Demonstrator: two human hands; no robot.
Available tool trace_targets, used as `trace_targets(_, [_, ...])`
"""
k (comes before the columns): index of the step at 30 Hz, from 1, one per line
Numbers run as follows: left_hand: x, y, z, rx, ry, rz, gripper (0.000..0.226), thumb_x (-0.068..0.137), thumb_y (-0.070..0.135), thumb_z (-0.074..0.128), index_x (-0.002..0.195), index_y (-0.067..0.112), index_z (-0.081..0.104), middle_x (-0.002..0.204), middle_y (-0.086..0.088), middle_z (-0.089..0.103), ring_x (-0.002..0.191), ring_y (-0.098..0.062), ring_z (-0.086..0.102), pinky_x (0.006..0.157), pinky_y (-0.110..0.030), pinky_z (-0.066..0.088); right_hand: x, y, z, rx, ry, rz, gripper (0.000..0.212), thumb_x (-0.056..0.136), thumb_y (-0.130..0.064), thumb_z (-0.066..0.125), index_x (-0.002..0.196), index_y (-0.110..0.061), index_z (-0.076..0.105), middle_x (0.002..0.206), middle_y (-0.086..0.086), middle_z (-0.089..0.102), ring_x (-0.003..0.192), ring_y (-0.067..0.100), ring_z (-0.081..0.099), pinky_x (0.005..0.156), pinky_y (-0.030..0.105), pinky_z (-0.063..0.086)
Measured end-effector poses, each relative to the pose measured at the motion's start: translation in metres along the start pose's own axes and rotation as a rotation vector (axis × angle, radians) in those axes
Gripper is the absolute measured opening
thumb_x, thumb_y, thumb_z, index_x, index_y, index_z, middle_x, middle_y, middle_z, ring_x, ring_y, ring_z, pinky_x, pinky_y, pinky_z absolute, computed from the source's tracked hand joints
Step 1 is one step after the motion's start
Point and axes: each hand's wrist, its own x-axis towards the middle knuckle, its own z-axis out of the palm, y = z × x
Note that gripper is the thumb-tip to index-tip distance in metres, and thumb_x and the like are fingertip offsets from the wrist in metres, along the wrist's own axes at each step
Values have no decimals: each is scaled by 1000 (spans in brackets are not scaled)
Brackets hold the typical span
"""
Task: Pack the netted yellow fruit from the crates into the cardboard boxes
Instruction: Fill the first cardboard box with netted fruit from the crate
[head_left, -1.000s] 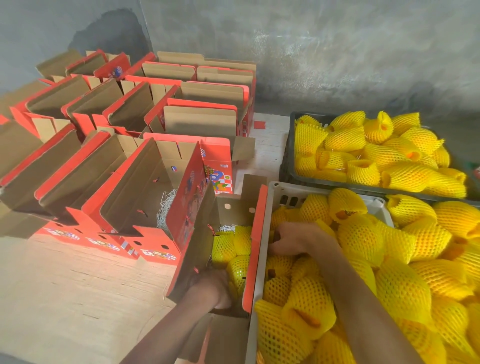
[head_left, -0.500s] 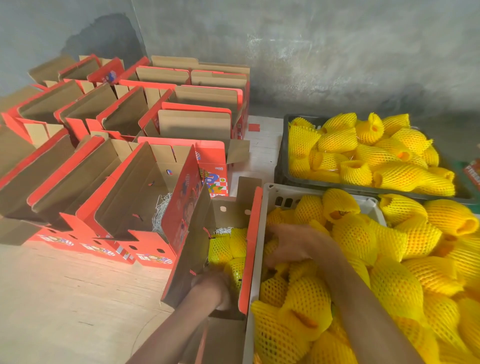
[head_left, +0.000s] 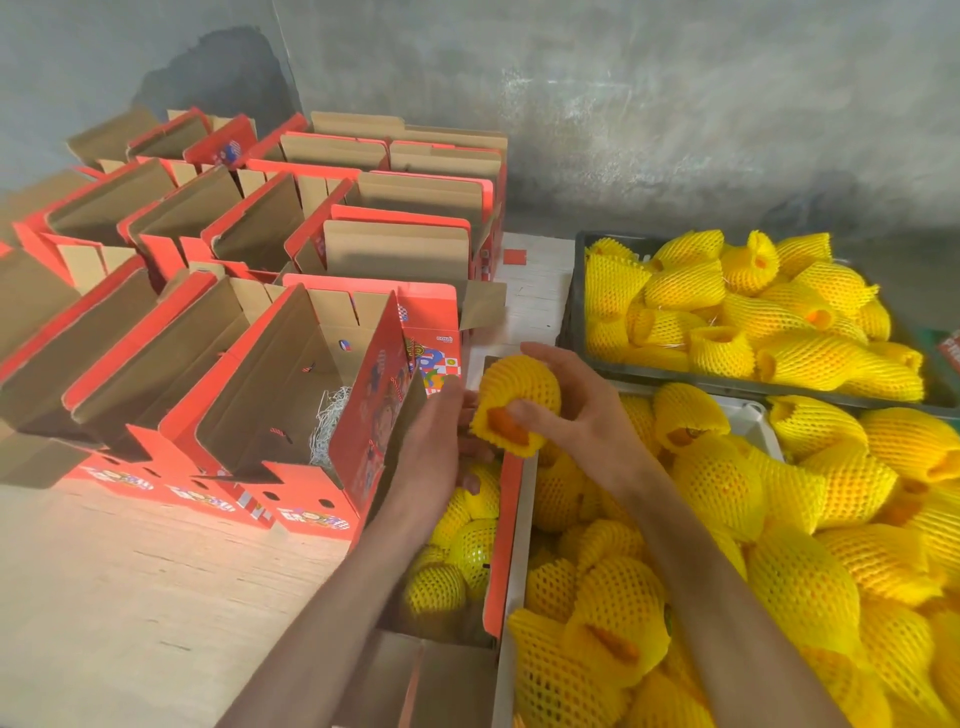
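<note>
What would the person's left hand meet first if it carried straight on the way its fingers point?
The netted fruit held in the right hand: the left hand points forward and slightly right, fingertips seemingly at the net. Depth is unclear; past it, the printed red box comes next.

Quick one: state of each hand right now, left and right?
Left hand: open, fingers fairly straight beside the netted fruit; cannot tell if it touches.
Right hand: closed, fingers and thumb curled round the netted fruit, holding it.

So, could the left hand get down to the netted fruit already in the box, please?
Probably yes: the left hand hovers just above the open-topped box, nothing covering the netted fruit.
</note>
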Motion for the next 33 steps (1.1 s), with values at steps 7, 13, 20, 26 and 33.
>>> trace_targets(7, [-3,-3,-16,108,155,-103,25,98,45,53,102,22,62,77,-3,71,60,-20,69,46,-27,49,-3,5,5,-156,-72,36,52,88,-65,70,132,-37,65,127,-21,67,119,1,63,100,32,54])
trace_targets(13, [-17,-35,-34,792,-127,-377,85,87,59,66,153,23,27,144,-2,53,64,-17,74,61,-29,60,2,20,-22,-1071,480,68,31,97,-36,65,119,-14,70,129,6,64,124,26,52,107,42,40])
trace_targets(20, [-29,-73,-5,1332,-363,-413,62,83,44,65,135,23,38,138,-5,57,123,-33,61,99,-44,51,-3,34,-39,-1353,531,545,44,96,-36,61,130,-9,56,142,22,47,139,45,38,125,59,11])
trace_targets(26, [-23,-83,-8,1225,-402,-369,44,98,39,57,138,21,52,142,-7,58,129,-30,56,106,-39,47,2,33,-45,-1266,468,749,37,100,-23,53,136,-14,50,151,19,35,139,52,36,117,70,21])
trace_targets(33, [-15,-90,-17,1135,-514,-477,48,109,37,38,150,14,46,156,-8,45,143,-32,43,117,-38,36,4,33,-55,-1244,409,801,44,102,-22,54,143,-15,41,155,22,32,137,49,39,108,61,39])
